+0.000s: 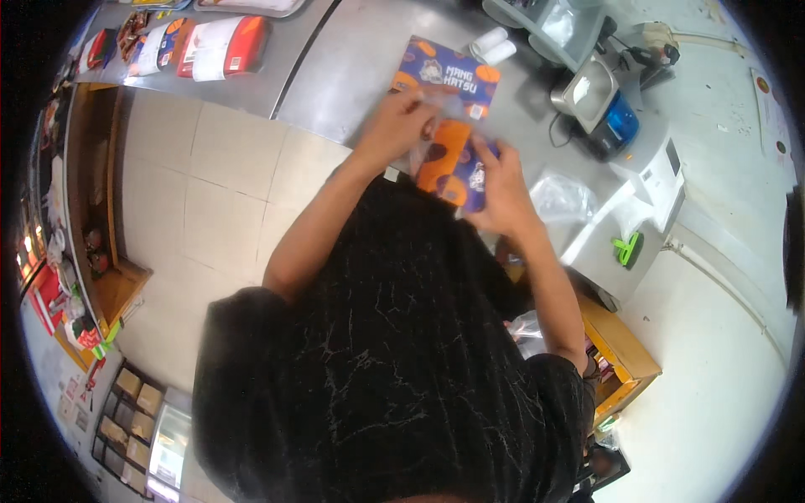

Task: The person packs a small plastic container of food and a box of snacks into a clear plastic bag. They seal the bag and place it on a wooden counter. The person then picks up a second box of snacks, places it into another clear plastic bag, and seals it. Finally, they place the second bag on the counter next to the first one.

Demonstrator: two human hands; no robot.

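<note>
Over the steel counter (352,75) | left hand (394,126) is pinching clear wrap | right hand (501,194) is gripping orange-blue packet (453,163) | another packet (444,71) is lying at 12 o'clock

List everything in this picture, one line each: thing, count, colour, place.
Folded carton: one, orange and blue, held over the counter edge by both hands.
Flat carton: one, blue and orange, lying on the steel counter.
Paper rolls: two, white, behind the flat carton.
Wrapped packs: several, red and white, counter's far left.
Clear bag: one, right of the hands.
Left hand: on the folded carton's top.
Right hand: gripping its right side.
</note>
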